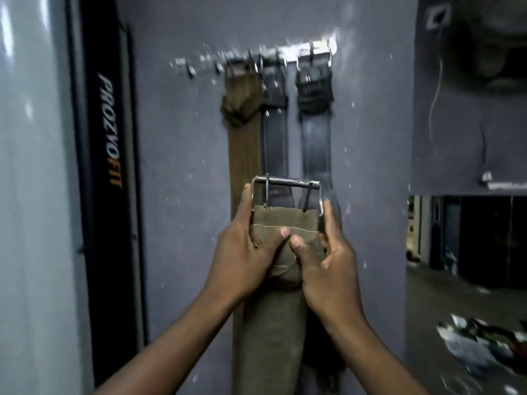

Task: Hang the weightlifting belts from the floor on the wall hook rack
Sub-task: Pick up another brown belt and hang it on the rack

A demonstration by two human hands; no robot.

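I hold an olive-green weightlifting belt (273,332) upright in front of the grey wall, its metal buckle (286,183) on top. My left hand (245,252) grips the buckle end from the left, and my right hand (328,269) grips it from the right, thumbs pressed on the strap. Above, a metal hook rack (199,65) is fixed to the wall. Three belts hang from it: a brown belt (245,138), a dark belt (275,132) and a second dark belt (315,138). The buckle I hold is well below the rack.
A black upright panel (108,166) with lettering stands left of the wall. To the right a doorway or opening (467,240) shows a dark room. Scattered litter (484,343) lies on the floor at lower right. Hooks at the rack's left end carry nothing.
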